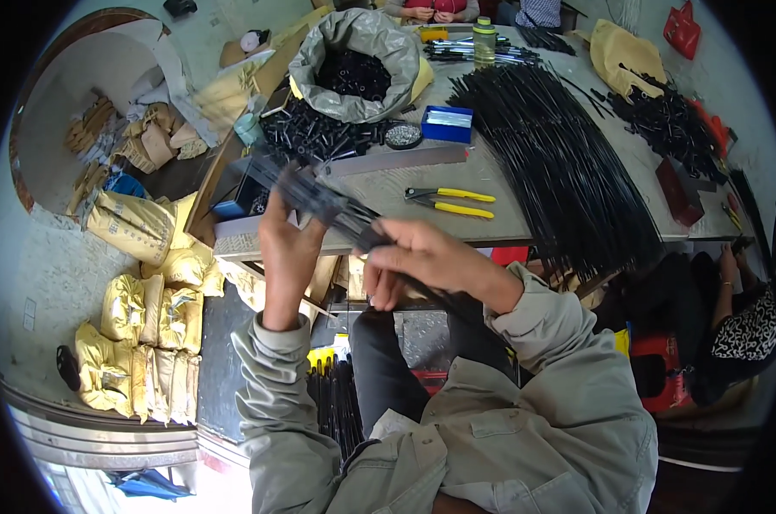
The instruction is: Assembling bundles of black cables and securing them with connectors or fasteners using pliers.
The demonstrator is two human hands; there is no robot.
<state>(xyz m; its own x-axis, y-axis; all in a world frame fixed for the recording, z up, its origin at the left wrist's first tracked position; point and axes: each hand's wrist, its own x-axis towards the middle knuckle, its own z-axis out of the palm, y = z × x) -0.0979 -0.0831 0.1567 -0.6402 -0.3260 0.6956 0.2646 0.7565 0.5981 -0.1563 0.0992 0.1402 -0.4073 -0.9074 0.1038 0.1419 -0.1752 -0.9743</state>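
A bundle of thin black rods is held slantwise above the table's near edge, its far end smeared by motion. My right hand is closed around the lower part of it. Farther up, my left hand grips the bundle between thumb and fingers, some of them hidden behind it. Yellow-handled pliers lie on the table just right of the bundle. Beyond my hands stand a blue box of pale slender pieces and a small round dish of tiny metal parts.
A long pile of black rods covers the table's right middle. A grey-lined sack of black parts stands behind loose black tubes. A bottle stands at the back. Yellow sacks are stacked left; people sit across and right.
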